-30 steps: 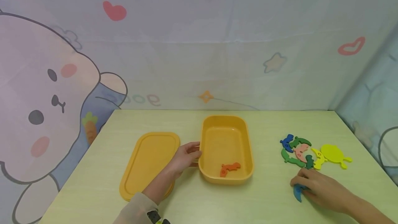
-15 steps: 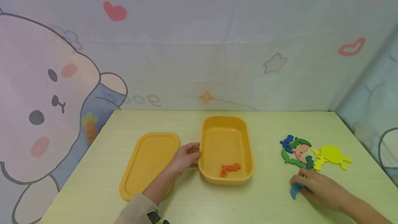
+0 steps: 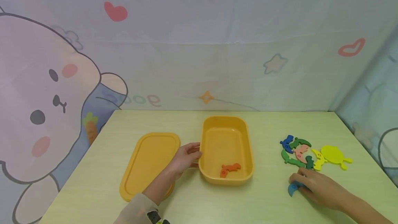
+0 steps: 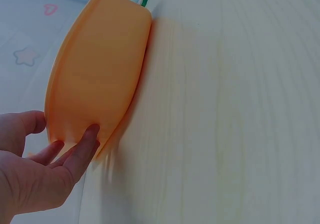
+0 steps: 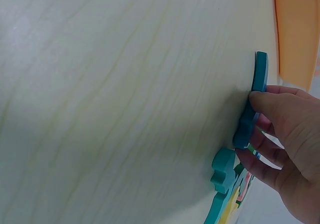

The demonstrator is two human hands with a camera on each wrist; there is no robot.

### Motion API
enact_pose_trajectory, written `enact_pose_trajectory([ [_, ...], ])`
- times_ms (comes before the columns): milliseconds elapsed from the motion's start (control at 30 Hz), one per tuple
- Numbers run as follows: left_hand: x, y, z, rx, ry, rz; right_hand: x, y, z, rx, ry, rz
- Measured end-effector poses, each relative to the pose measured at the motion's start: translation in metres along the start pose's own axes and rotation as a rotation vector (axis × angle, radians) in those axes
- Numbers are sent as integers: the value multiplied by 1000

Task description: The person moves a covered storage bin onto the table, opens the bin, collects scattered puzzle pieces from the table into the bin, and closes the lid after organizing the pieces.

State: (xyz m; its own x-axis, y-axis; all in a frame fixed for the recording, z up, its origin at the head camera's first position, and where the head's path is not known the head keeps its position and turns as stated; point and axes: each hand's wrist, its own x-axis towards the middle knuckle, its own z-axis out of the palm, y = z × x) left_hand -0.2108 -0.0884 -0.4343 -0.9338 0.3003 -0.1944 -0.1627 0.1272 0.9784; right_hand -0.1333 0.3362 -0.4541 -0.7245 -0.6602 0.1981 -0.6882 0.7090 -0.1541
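My right hand (image 3: 321, 186) pinches a curved blue puzzle piece (image 3: 293, 188) between thumb and fingers, low over the table. In the right wrist view the blue piece (image 5: 244, 125) stands on edge, its lower end close to a teal piece (image 5: 223, 166). My left hand (image 3: 185, 158) rests its fingertips against the left wall of a yellow plastic box (image 3: 225, 181). The left wrist view has the thumb at the rim and the fingers spread on the outer wall. An orange puzzle piece (image 3: 230, 169) lies inside the box, near its front.
Beyond my right hand lie several pieces: dark blue (image 3: 286, 143), green (image 3: 293, 160), pink (image 3: 300, 153), dark green (image 3: 309, 161) and yellow (image 3: 319, 159). A bright yellow turtle-shaped piece (image 3: 332, 154) touches this group. The yellow lid (image 3: 149, 161) lies left of the box, partly under my left forearm.
The blue piece has shifted slightly left and turned in my right hand's fingers, its pointed end swinging left. My left hand and the box have stayed in place.
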Motion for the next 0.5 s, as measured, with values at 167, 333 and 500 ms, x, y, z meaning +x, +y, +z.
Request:
enact_pose_trajectory([
  [167, 0, 1, 0, -5, 0, 5, 3, -1, -2, -28, 30, -8],
  [333, -1, 2, 1, -12, 1, 5, 10, 0, -10, -47, 49, -8],
  [500, 1, 0, 0, -8, 2, -1, 18, 5, -15, -57, 57, -25],
])
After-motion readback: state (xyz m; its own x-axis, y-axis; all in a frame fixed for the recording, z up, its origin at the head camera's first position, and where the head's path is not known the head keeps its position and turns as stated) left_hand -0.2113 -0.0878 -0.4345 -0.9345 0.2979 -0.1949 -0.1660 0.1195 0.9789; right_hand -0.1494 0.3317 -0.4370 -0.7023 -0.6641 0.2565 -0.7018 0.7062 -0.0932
